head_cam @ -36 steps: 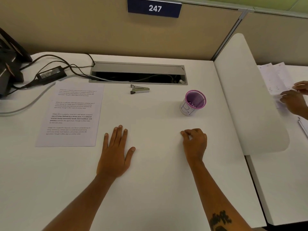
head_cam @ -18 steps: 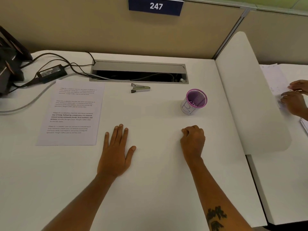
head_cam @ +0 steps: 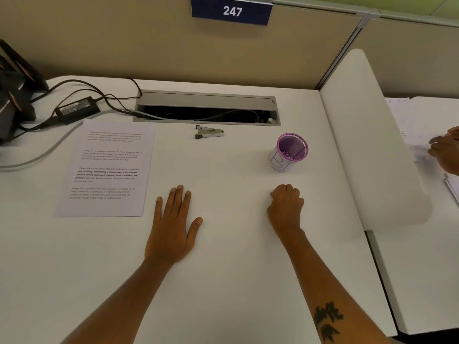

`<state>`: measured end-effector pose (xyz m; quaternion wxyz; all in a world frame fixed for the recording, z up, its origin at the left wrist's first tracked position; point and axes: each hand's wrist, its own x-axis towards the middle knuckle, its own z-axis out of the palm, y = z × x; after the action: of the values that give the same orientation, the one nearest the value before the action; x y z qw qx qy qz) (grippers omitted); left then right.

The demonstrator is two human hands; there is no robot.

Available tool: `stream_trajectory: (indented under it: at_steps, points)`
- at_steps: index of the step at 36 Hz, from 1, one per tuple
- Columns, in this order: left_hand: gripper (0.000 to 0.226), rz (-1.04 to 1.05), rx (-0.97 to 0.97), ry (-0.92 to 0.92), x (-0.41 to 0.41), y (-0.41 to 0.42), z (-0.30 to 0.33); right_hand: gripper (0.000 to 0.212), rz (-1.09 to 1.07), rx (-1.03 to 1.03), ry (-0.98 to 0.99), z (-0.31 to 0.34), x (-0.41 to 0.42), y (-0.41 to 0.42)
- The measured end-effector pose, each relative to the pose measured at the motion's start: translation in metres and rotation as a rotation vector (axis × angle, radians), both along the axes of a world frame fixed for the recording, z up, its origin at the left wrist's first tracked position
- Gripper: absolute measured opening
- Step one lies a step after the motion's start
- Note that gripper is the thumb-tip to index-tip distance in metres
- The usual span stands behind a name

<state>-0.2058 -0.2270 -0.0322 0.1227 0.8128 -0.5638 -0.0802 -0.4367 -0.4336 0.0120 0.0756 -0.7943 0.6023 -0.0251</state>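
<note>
Low in the middle of the frame, on the desk [head_cam: 223, 281]: left hand [head_cam: 171, 227], lying flat. To its right, well apart: right hand [head_cam: 285, 209], also on the desk. Left of the left hand, near it: sheet of paper [head_cam: 109, 170], lying flat. Above the right hand, near it: cup [head_cam: 278, 163], standing up. Upper middle: small stapler [head_cam: 209, 131], just below the cable slot [head_cam: 206, 109]. Upper left: power brick [head_cam: 77, 109], left of the slot. Top edge: number sign [head_cam: 231, 11] on the wall. Right side: divider [head_cam: 367, 145], then papers [head_cam: 409, 120] with another hand [head_cam: 444, 147] on them.
</note>
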Motion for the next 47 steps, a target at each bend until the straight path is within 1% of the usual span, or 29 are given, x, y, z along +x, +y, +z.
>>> stream_trajectory:
  at_steps: [2,3,5,7,9,11,16,19,21,24,26,31,34,38,41,43,45,47]
  points:
    - [0.077,0.0,0.001,-0.005,0.0,0.0,0.0,0.016,-0.006,0.035,-0.032,0.002,-0.004,-0.003]
    - [0.077,0.0,0.003,-0.006,0.0,0.0,0.0,0.015,-0.033,0.076,-0.089,0.004,-0.006,-0.005]
    - [0.077,-0.001,0.007,-0.004,0.0,0.0,-0.001,0.015,-0.156,0.206,-0.264,0.01,-0.011,-0.012]
    - [0.077,-0.001,0.008,-0.004,0.0,0.0,-0.001,0.014,-0.265,0.304,-0.393,0.018,-0.016,-0.019]
    - [0.078,-0.002,0.009,-0.005,0.001,0.0,-0.002,0.015,-0.3,0.338,-0.485,0.027,-0.021,-0.024]
    - [0.078,-0.003,0.011,-0.006,0.001,0.0,-0.002,0.016,-0.287,0.317,-0.54,0.04,-0.022,-0.03]
    - [0.077,-0.005,0.011,-0.008,0.0,0.0,0.0,0.027,-0.184,0.196,-0.599,0.078,-0.016,-0.061]
    - [0.077,-0.005,0.008,-0.004,0.0,0.0,0.0,0.022,-0.165,0.135,-0.594,0.097,-0.007,-0.084]
    - [0.077,-0.004,0.004,0.002,0.0,0.0,0.0,0.017,-0.137,0.098,-0.554,0.104,-0.001,-0.096]
    - [0.077,-0.003,0.004,0.003,0.0,0.0,0.0,0.018,-0.105,0.033,-0.491,0.108,0.006,-0.11]
    - [0.077,-0.003,0.011,0.0,0.0,0.0,0.0,0.02,-0.086,0.003,-0.466,0.109,0.009,-0.115]
    - [0.077,-0.003,0.012,-0.003,0.0,0.0,-0.001,0.011,-0.032,-0.036,-0.436,0.112,0.004,-0.119]
    - [0.077,-0.003,0.012,-0.001,0.0,0.0,-0.001,0.01,-0.016,-0.055,-0.446,0.113,0.001,-0.119]
    - [0.077,-0.002,0.01,0.006,0.0,0.0,-0.001,0.006,-0.07,-0.056,-0.506,0.111,-0.003,-0.122]
    - [0.077,-0.004,0.005,0.009,0.0,0.0,-0.001,0.007,-0.088,-0.018,-0.554,0.112,-0.006,-0.118]
    - [0.077,-0.004,0.004,0.006,0.0,0.0,-0.001,0.007,-0.139,0.017,-0.636,0.113,-0.008,-0.11]
    - [0.077,-0.003,0.006,0.004,0.0,0.0,-0.001,0.014,-0.201,0.056,-0.728,0.11,-0.012,-0.096]
    - [0.077,-0.002,0.007,0.004,0.0,0.0,0.0,0.009,-0.211,0.083,-0.774,0.1,-0.015,-0.076]
